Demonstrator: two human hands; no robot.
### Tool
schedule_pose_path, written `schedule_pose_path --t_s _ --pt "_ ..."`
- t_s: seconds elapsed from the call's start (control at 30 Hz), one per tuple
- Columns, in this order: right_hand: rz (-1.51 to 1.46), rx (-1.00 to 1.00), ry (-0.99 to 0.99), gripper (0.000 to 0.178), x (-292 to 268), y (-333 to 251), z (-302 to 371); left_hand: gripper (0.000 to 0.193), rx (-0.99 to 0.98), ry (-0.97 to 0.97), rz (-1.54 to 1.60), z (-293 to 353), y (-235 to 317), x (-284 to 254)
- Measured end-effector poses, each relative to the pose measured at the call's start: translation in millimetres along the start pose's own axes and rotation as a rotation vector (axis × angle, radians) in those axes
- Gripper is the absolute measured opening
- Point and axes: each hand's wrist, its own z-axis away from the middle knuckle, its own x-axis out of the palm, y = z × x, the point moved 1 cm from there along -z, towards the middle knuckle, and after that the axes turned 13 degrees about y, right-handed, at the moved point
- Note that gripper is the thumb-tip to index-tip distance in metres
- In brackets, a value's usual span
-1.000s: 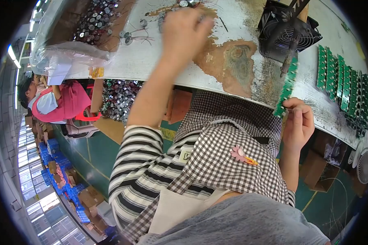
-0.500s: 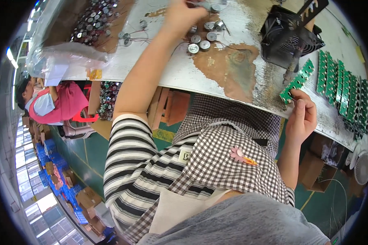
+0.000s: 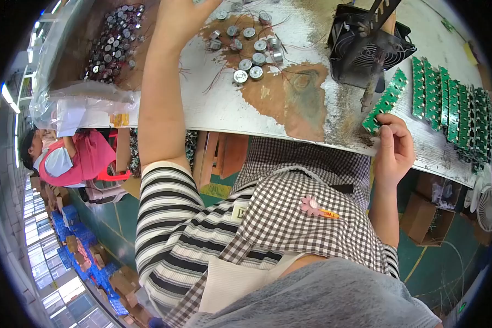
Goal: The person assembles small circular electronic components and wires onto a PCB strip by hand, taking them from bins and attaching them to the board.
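Observation:
My right hand (image 3: 394, 145) pinches the near end of a narrow green circuit board strip (image 3: 391, 98) between thumb and fingers, at the table's front edge. The strip slants up toward a black fan. My left hand (image 3: 183, 19) is at the top edge of the view, partly cut off. Its thumb stretches out to the right, and I see nothing held in the visible part. Nearest to it are several small round metal motors (image 3: 249, 33) with thin red and dark wires, loosely grouped on the worn white tabletop (image 3: 202, 109).
A pile of motors (image 3: 115, 46) lies at the far left beside clear plastic (image 3: 82, 101). The black fan (image 3: 366, 52) stands at the back right. Rows of green circuit boards (image 3: 448, 106) lie to its right. A person in pink (image 3: 85, 156) sits at the left. Cardboard boxes (image 3: 429, 218) are under the table.
My left hand has moved left, away from above the motors, uncovering more of them. My right hand still holds the circuit board strip. The whole view has shifted slightly.

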Motion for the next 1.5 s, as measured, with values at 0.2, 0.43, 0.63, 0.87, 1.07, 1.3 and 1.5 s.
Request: schedule_pose_path --t_s 0.2,0.43,0.63,0.87,1.07,1.3,1.5 --pt "-0.001 0.027 -0.002 0.003 3.8 -0.2 0.4 0.027 0.017 -0.400 -0.130 -60.5 0.6 104.1" --pt "-0.005 0.029 -0.037 0.004 9.1 -4.0 0.2 0.025 -0.050 -0.545 -0.022 -50.9 -53.1 209.3" --pt "0.014 0.033 -0.025 0.003 3.5 -2.9 -1.8 0.019 -0.465 -0.538 0.296 -49.0 -10.3 136.2" --pt "-0.030 -0.049 -0.061 0.008 1.4 -7.3 4.6 0.016 -0.057 0.305 0.575 22.2 58.0 18.8" --pt "0.156 -0.326 -0.108 0.009 2.7 -13.2 5.1 0.014 -1.083 -0.624 1.122 137.8 127.4 4.3" --pt "0.235 -0.490 -0.113 0.012 12.1 -11.7 2.4 0.020 -1.097 -0.658 1.172 157.6 139.6 35.9" --pt "0.216 -0.503 -0.092 0.011 12.6 -10.3 0.5 0.017 -1.023 -0.604 1.207 156.1 149.8 43.9"
